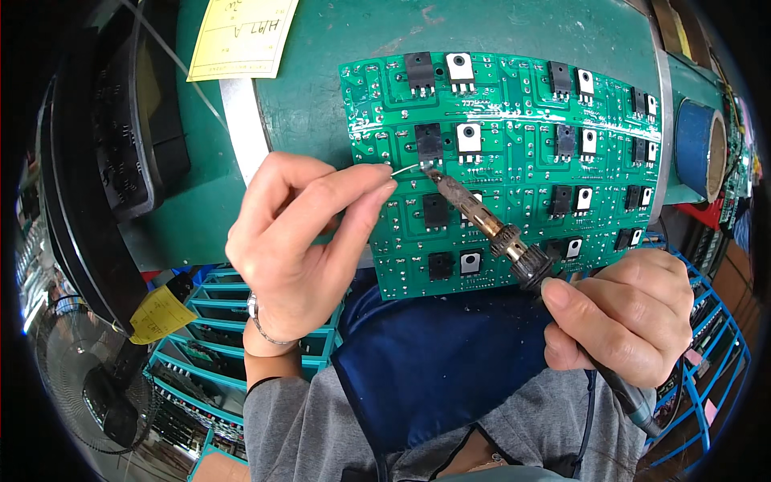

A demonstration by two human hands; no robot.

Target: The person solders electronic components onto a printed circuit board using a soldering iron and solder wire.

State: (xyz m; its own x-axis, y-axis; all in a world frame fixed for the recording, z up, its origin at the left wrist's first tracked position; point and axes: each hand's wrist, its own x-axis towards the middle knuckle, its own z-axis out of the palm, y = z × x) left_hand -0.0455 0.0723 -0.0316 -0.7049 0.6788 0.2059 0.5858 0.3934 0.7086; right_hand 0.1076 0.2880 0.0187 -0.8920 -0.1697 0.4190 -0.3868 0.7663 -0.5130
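Left hand (293,241) grip pinched on thin solder wire (405,169), wire end meeting soldering iron (490,233) tip. Right hand (618,313) grip clamped around iron's black handle. Tip touches leads of black transistor (429,143) on green circuit board (514,161). Board lies on green desk (321,96), near edge over blue apron (434,361). Blue tape roll (699,149) at right.

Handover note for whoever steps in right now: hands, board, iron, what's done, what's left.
Left hand: pinches thin solder wire, its end at the leads of a black component in the board's second row.
Right hand: grips the soldering iron by its handle, tip at the same leads.
Green circuit board: lies on the green bench, near edge over a blue cloth; rows of black and white components are seated.
Done: cannot tell which joints are soldered.
Left: at least this joint in hand.
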